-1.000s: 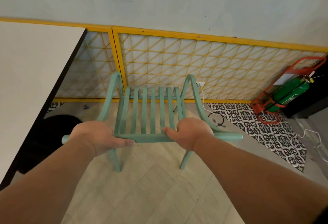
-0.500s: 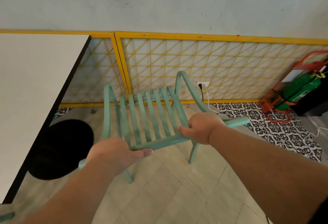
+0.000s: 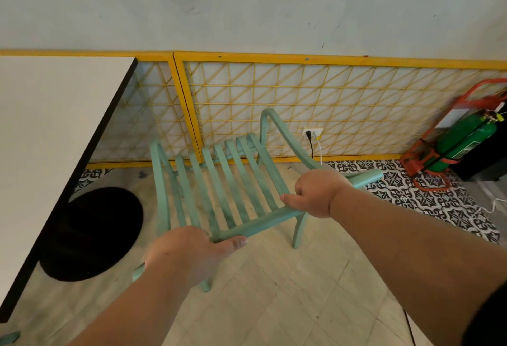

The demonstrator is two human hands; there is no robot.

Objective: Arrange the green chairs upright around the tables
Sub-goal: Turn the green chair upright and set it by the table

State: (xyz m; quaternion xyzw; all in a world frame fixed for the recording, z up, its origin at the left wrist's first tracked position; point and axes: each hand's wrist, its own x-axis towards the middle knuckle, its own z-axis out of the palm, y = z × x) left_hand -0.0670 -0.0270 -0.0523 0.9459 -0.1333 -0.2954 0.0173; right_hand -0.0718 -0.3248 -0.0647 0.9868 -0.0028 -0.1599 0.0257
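Both hands were closed on the top rail of one green chair (image 3: 219, 181); the left hand (image 3: 189, 255) wrapped the rail toward its near-left end with the thumb laid along the front of the bar, and the right hand (image 3: 315, 195) wrapped it farther right, fingers curled under and thumb pointing left; each grip was fully shut on the rail, none of it loose so far as could be seen. The chair stood on the tiled floor (image 3: 274, 291) with its slatted back nearest the person and its seat pointing toward the far wall, set at a slant, its right side farther off than its left; at least two legs showed reaching down to the tiles, though whether all of them bore on the floor could not be told. It sat just right of the white table (image 3: 55, 126), whose round black base (image 3: 90, 233) lay near the chair's left side; the yellow lattice panel (image 3: 301, 115) ran behind it, and a green cylinder in a red frame (image 3: 463, 137) stood well apart at the far right.

The step in hand looked to be placing an already upright chair at the table; the next move probably called for swinging the back round so that the seat faced the table edge, then easing it in without knocking the base, before letting go.
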